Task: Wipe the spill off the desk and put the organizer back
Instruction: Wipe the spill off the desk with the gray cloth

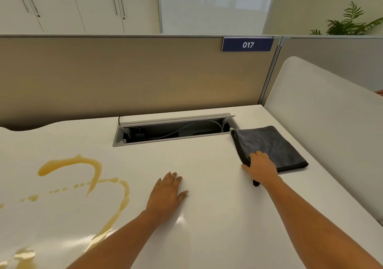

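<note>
A yellow-brown spill [97, 177] runs in curved streaks and dashes over the left part of the white desk [207, 217]. A folded dark grey cloth [271, 144] lies at the desk's right, near the back. My right hand [260, 164] rests on the cloth's near left corner, thumb at its edge and fingers on top. My left hand [169, 192] lies flat on the bare desk, fingers together, just right of the spill. No organizer is in view.
An open cable tray [174, 131] with wires is sunk into the desk at the back. A beige partition [124, 76] with a blue "017" sign [247, 44] stands behind. A white rounded panel [323, 111] borders the desk's right side.
</note>
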The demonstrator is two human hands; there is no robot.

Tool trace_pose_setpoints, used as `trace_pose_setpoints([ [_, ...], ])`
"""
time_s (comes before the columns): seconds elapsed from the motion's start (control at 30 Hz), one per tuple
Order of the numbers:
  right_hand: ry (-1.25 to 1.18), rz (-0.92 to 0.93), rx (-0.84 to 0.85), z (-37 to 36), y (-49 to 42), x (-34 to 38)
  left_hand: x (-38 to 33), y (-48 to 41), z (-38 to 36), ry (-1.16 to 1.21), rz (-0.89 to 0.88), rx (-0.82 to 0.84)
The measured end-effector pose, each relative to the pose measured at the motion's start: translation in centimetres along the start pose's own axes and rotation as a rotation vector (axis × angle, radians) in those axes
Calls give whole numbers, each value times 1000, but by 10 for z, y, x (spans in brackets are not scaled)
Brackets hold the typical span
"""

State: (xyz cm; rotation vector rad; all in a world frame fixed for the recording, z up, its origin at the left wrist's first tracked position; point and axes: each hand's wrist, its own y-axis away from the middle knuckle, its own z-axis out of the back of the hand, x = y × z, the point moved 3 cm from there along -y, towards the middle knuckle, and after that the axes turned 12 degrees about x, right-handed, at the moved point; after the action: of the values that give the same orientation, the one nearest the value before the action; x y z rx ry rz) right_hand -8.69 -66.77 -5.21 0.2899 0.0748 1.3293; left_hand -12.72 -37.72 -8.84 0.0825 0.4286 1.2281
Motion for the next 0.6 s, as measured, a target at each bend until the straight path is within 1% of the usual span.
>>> trace_pose_setpoints([
  [0.23, -22, -1, -110, -4, -8, 0, -4, -5, -4, 86, 28, -81],
  [0.6, -4, -76, -158, -10, -13, 10, -3, -4, -13, 84, 25, -116],
])
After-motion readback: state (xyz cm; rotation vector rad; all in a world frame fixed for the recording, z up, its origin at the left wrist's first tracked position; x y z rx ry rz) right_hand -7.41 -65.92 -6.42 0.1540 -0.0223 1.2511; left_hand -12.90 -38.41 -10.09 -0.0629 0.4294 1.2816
